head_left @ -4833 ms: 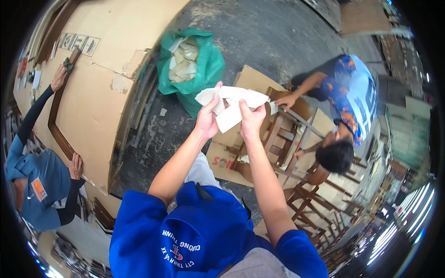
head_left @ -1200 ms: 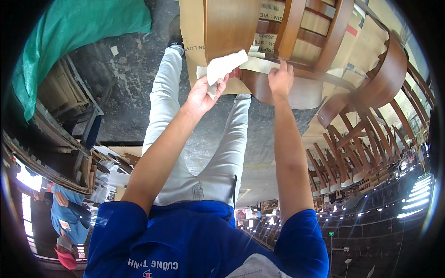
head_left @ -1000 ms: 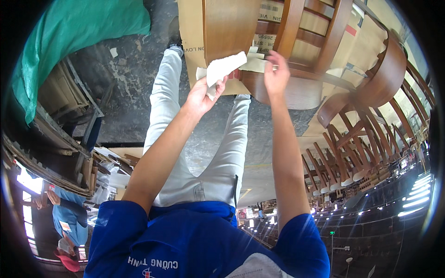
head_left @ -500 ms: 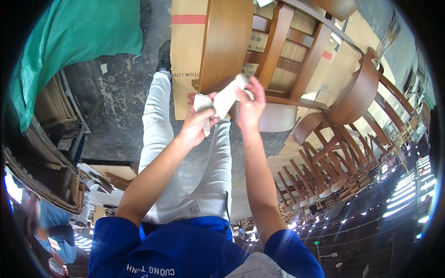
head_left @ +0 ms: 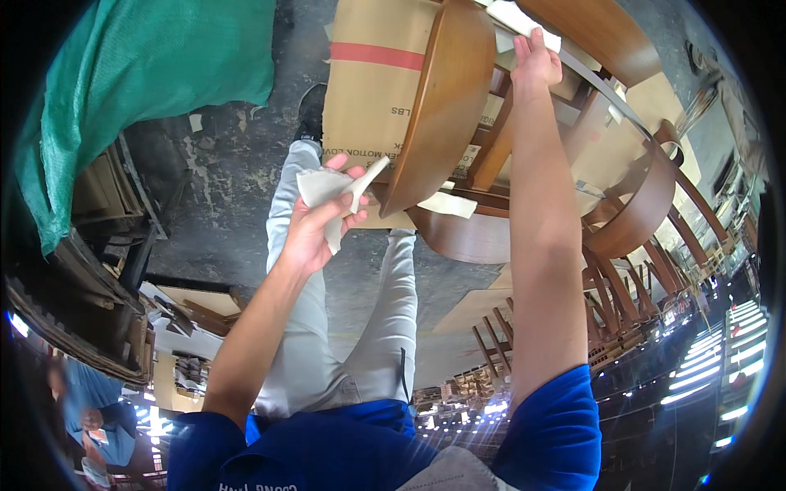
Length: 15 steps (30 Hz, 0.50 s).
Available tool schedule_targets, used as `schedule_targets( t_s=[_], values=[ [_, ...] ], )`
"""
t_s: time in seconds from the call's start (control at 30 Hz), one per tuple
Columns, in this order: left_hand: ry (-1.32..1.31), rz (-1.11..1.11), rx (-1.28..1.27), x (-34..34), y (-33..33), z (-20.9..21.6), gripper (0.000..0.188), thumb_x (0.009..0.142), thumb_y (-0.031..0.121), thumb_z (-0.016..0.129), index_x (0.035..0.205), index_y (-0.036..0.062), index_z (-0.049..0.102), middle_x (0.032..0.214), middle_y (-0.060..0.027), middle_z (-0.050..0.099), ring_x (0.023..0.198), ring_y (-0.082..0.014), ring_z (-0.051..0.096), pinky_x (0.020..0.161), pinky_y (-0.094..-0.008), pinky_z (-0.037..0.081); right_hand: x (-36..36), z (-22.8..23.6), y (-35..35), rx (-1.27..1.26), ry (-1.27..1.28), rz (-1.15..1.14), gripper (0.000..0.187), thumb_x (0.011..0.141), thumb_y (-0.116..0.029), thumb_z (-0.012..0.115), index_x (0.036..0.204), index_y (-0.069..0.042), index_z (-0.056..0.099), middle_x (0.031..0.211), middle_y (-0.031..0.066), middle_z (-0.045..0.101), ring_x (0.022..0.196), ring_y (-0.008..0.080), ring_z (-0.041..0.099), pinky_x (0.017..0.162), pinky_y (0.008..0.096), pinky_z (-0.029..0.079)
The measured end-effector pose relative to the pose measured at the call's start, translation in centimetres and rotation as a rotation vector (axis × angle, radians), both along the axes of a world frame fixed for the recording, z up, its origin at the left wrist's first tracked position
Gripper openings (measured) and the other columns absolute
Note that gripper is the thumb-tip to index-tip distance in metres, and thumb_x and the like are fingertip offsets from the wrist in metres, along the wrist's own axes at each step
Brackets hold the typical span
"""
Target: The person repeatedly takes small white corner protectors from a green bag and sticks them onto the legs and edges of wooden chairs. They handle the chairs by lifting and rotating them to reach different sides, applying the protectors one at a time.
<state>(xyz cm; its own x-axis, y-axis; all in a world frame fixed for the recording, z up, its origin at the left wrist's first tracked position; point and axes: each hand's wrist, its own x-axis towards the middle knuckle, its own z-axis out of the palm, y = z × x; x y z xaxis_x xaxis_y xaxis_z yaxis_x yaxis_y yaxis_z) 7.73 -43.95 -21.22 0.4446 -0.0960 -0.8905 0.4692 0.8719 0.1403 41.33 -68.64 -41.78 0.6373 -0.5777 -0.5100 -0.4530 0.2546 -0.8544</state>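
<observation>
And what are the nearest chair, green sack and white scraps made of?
Nearest chair: probably wood, judging by its brown colour; smooth, satiny finish. Green sack: likely plastic, creased and slightly shiny. White scraps in the left hand: perhaps foam or thick paper; they look matte and bend, but I can't tell which.

R hand has parted from L hand vs. a sec ago & is now up at far end of brown wood frame, touching white strip; L hand now holds white pcs solo.
</observation>
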Motion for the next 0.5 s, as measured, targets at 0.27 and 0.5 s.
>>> schedule_targets(
  t_s=[0.27, 0.5],
  values=[
    [-0.075, 0.012, -0.003, 0.3, -0.1, 0.1, 0.066, 0.094, 0.0, 0.069, 0.153, 0.007, 0.043, 0.135, -0.0132, 0.063, 0.096, -0.0218, 0.069, 0.081, -0.0315, 0.055, 0.5, -1.7, -1.2, -0.144, 0.007, 0.088, 0.07, 0.092, 0.001, 0.075, 0.146, 0.002, 0.031, 0.1, 0.0176, 0.068, 0.066, 0.0193, 0.063, 0.054, 0.0321, 0.053],
    [-0.139, 0.028, 0.028, 3.3, -2.9, 1.1, 0.066, 0.094, 0.0, 0.069, 0.154, 0.0064, 0.042, 0.136, -0.013, 0.064, 0.1, -0.0229, 0.071, 0.088, -0.0334, 0.055, -1.1, -0.6, -2.7, -0.127, 0.052, 0.162, 0.103, 0.093, -0.014, 0.079, 0.164, -0.004, 0.005, 0.105, 0.0209, 0.066, 0.075, 0.0275, 0.069, 0.063, 0.0388, 0.061]
  ],
)
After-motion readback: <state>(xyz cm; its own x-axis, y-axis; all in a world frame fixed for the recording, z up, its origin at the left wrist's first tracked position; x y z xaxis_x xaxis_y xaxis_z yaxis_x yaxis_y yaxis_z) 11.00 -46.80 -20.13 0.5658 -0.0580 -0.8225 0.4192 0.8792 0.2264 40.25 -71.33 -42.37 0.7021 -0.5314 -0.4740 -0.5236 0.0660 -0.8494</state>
